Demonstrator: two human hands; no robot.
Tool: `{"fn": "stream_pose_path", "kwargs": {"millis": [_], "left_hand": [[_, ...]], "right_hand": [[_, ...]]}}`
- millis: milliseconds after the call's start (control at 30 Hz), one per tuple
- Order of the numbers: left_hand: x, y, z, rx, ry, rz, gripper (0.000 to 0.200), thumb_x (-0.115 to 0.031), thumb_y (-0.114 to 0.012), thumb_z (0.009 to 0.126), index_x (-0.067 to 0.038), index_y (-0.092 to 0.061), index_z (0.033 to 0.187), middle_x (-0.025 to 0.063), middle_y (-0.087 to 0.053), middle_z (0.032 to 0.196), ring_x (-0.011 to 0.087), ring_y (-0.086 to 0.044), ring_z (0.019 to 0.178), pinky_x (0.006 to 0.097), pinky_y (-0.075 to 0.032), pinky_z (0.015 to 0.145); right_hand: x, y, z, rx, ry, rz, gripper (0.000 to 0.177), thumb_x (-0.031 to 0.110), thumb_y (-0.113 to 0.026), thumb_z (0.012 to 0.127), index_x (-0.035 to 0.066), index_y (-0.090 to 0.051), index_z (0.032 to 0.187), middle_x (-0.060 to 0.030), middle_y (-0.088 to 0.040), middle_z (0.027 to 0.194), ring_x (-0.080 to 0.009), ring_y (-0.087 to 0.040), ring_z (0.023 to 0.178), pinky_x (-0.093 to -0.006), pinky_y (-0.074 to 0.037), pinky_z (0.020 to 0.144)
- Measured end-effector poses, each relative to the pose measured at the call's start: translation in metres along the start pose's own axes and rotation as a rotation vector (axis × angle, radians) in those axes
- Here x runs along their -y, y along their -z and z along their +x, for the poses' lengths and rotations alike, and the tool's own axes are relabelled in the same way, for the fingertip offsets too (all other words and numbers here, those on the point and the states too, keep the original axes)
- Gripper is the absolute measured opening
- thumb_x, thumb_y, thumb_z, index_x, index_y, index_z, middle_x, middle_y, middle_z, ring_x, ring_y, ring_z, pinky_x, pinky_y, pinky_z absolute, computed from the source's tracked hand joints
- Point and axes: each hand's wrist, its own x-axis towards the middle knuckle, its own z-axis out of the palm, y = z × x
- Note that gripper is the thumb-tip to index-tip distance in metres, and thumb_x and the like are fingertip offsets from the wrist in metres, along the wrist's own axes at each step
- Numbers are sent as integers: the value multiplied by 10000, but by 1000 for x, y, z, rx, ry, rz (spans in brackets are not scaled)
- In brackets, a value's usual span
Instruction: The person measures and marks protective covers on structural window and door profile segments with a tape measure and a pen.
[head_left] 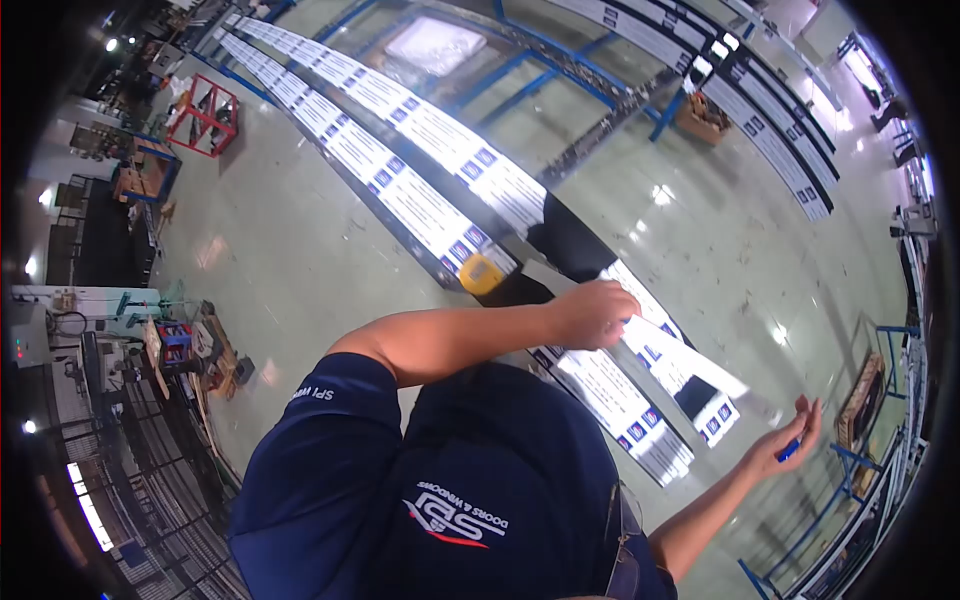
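Note:
My left hand (595, 312) is closed over a long flat pale strip (695, 362) that runs out from both sides of my fist. It lies across two long profiles, the left profile (400, 195) and right profile (450, 135), both covered in white printed film with black bare patches. Near my left forearm a yellow tape measure (480, 273) rests on the left profile. Past the strip's far end, my right hand (785, 445) is held out to the right, fingers partly extended, with a blue pen (789, 450) held against the palm.
Blue steel racks (560, 75) stand ahead, one bearing a plastic-wrapped white panel (435, 48). More film-covered profiles (750, 110) lie at the upper right. A red metal frame cart (203, 115) is at the left. Wooden pieces (215, 350) and stacked stock line the left side.

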Motion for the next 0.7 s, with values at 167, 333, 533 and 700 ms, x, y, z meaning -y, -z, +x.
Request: {"fn": "stream_pose_path", "kwargs": {"millis": [167,333,533,700], "left_hand": [[63,122,-20,-301,221,146,224,-69,-628,813,-47,-671,1031,146,-669,934,327,-630,835,405,-518,769],[190,258,-35,-511,369,341,202,-104,-601,832,-25,-666,1007,202,-672,953,402,-631,924,472,-513,832],[327,384,1,-487,789,640,183,-198,-585,884,-36,-648,939,216,-682,960,437,-652,940,533,-517,819],[425,405,29,-705,956,462,246,-126,-604,852,17,-648,1047,279,-679,1056,451,-649,1033,502,-510,900]], "right_hand": [[35,-27,-22,0,28,31,303,90,-475,1060,-15,-591,1319,-171,-667,1189,-208,-633,1086,-329,-458,1004],[77,-59,-57,23,-15,-84,308,104,-462,1071,-47,-559,1321,-175,-629,1271,-245,-628,1160,-354,-466,1027],[124,-71,-106,74,-65,-195,299,65,-485,1054,-43,-559,1322,-155,-629,1280,-226,-625,1161,-337,-462,1037],[144,-46,-133,9,-111,-367,216,4,-529,1020,-65,-603,1211,-162,-655,1189,-244,-643,1109,-346,-483,1024]]}}
